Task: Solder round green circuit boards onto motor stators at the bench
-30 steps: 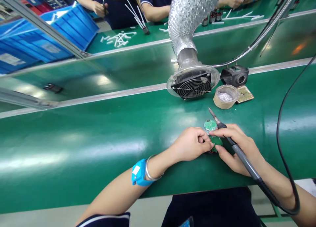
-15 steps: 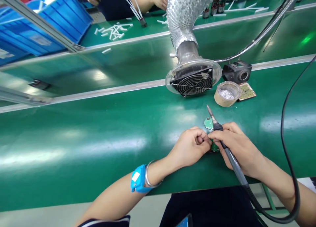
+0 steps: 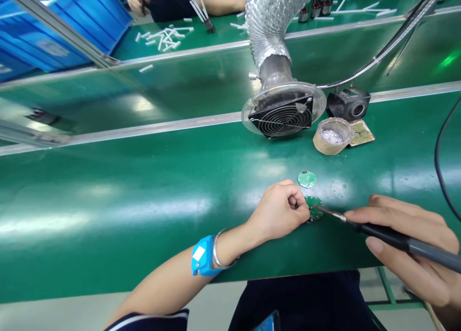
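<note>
A soldering iron (image 3: 389, 232) is held pen-like in my right hand (image 3: 414, 244), its fingers closed around the grip. Its tip touches or hovers just over a round green circuit board (image 3: 315, 208) near the table's front edge. Pinched at the left edge of this board is my left hand (image 3: 283, 208); a small dark bit shows between its fingers, too hidden to name. A second round green circuit board (image 3: 307, 178) lies flat a little farther away. On my left wrist sits a blue strap (image 3: 202, 256) beside a metal bangle.
Beyond the boards stand a round pot of solder (image 3: 332, 136), a tray with a yellowish pad (image 3: 361, 133) and a black iron holder (image 3: 348, 104). A fume extractor fan (image 3: 283, 117) hangs above. Co-workers' hands (image 3: 135, 3) and a blue bin (image 3: 82, 23) are across the table.
My right hand has moved right and tilted the soldering iron, so its tip now points left at the nearer board. My left hand stays at that board. Both boards are now more visible.
</note>
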`<state>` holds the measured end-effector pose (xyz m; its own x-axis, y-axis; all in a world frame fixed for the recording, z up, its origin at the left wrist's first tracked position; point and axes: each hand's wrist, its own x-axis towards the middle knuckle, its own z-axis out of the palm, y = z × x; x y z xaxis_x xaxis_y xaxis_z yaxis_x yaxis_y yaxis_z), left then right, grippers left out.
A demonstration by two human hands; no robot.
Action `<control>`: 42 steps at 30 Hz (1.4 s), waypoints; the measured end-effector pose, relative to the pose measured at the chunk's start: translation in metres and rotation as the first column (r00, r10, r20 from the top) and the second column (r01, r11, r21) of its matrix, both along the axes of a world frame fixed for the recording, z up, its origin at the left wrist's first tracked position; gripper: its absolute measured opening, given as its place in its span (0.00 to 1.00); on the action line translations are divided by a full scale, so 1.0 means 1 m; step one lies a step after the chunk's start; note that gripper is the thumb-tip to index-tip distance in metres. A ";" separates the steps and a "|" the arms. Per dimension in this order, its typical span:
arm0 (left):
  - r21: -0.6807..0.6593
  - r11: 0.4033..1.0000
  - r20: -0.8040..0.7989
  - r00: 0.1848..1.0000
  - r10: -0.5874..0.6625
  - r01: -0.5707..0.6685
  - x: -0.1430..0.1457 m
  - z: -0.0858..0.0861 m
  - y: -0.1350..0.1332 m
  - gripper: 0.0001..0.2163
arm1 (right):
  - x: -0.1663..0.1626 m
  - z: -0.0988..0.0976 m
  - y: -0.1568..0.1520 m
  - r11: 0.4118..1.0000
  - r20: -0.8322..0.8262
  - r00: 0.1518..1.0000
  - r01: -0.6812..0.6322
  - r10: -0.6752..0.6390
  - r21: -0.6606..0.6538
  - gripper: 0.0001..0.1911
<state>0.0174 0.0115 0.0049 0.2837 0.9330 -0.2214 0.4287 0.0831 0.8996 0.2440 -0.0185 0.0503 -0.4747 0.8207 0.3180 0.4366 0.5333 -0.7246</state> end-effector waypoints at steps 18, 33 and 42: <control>0.047 0.999 -0.038 0.999 0.009 -0.007 0.002 0.003 -0.002 0.06 | 0.000 -0.007 0.008 0.991 -0.063 0.990 -0.129 0.127 -0.026 0.17; 0.049 0.999 -0.056 0.998 0.010 -0.008 0.004 0.000 -0.003 0.06 | 0.025 -0.056 0.075 0.882 0.152 0.922 0.280 -0.357 0.378 0.15; 0.167 0.985 -0.019 0.999 -0.042 0.044 -0.002 -0.007 -0.004 0.05 | 0.012 -0.069 0.043 0.909 0.115 0.993 -0.061 0.014 0.412 0.14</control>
<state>0.0154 0.0073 -0.0024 0.3221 0.9443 -0.0674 0.4424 -0.0872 0.8926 0.2561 0.0246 -0.0184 -0.5526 0.6073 0.5708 0.4730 0.7924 -0.3851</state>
